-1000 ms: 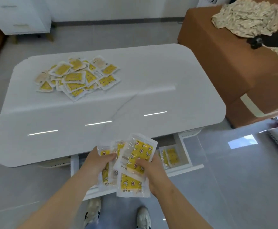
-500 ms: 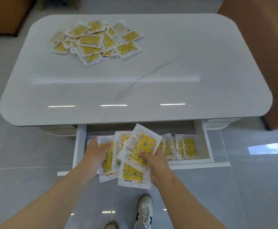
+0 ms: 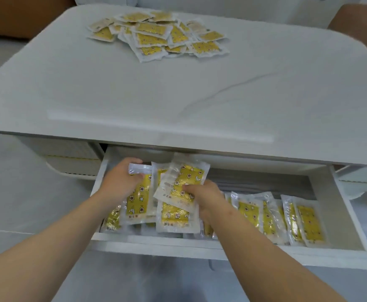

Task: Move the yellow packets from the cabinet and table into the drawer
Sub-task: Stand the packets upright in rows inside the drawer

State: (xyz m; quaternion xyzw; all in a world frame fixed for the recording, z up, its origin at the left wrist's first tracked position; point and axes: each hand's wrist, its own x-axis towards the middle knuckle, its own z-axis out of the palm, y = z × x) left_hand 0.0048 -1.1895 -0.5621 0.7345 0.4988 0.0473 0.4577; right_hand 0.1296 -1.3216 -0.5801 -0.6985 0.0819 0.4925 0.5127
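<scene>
Left hand [image 3: 121, 180] grip curled round fan of yellow packets [image 3: 185, 178] over left half of open drawer [image 3: 200, 245], loose pile [image 3: 154, 38] far back on table [image 3: 178, 94], right hand [image 3: 205, 196] grip pinching same fan, row of packets [image 3: 298, 219] lying in drawer's right half.

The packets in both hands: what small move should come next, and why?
Probably lower the packets and let go at the left end of the drawer. The left hand and right hand hold them just over it, beside the row already inside.
</scene>
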